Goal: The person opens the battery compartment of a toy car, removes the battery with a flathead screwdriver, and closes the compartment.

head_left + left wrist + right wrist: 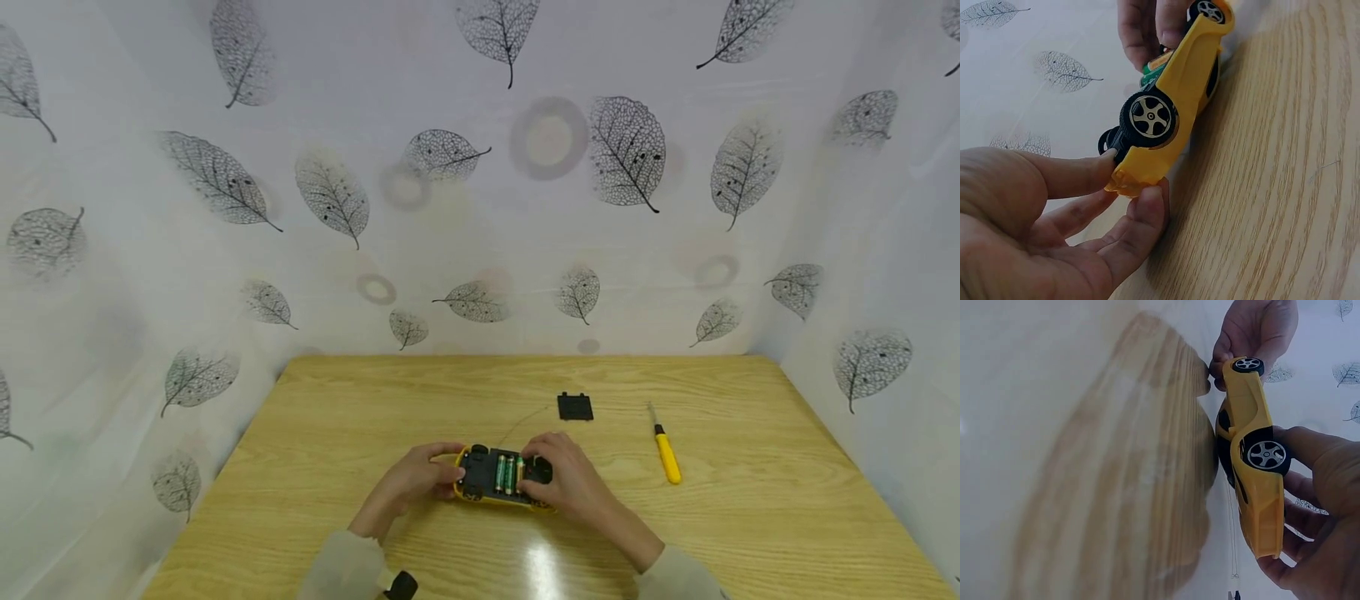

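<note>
Toy car [486, 477], upside-dn, end in L fingers [1147, 206]

The body of the toy car [1260, 515] is formed of smooth, lightly glossy plastic, its underside [478, 473] of matt black plastic. Dull, rubber-like tyres [1126, 119] are fitted round hubs [1150, 116] of metallic finish. The batteries [509, 475] are sheathed in shiny green. Matt plastic is shown by the flat cover [575, 407]; in the screwdriver [667, 455], smooth plastic is joined to metal. On the glossy, wood-grained tabletop [337, 408] light is mirrored; the sleeves [345, 568] are of matt cloth.
</note>
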### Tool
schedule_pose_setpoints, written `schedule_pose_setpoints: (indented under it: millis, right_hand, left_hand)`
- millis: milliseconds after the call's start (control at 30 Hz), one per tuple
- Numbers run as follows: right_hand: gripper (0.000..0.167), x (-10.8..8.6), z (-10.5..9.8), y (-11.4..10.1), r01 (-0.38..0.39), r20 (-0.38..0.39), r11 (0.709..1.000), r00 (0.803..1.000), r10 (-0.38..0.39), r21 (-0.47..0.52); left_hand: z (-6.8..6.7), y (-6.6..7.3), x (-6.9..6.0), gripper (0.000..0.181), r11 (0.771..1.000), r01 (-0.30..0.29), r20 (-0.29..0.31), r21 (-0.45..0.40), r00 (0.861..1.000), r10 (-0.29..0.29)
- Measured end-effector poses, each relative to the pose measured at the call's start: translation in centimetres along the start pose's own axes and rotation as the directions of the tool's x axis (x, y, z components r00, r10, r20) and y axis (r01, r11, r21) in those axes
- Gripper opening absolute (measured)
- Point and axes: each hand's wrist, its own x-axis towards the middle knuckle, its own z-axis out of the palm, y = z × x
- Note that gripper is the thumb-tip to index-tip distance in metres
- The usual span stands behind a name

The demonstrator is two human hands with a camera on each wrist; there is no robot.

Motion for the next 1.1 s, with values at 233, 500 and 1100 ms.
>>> schedule_pose_setpoints:
  millis: [233,500,1100]
  right_hand:
    - [0.035,-0.33,-0.27,-0.08,-0.018,0.005,0.999,1.0,0.018,0.027]
    - [0.037,-0.3,-0.26,0.1,-0.037,0.029,0.998,0.999,0.035,0.052]
    - [0.044,0.55,-0.27,-0.75,-0.092,0.076,0.991,0.992,0.099,-0.094]
  left_hand:
    - [0.0,-0.07,-0.16,0.055,1.0,-0.013,0.016,-0.019,1.0,0.014]
    - [0.02,0.01,-0.3,0.056,1.0,-0.009,0.021,-0.028,1.0,0.01]
    - [0.05,-0.25,-0.08,0.056,0.999,-0.017,0.02,-0.031,1.0,0.017]
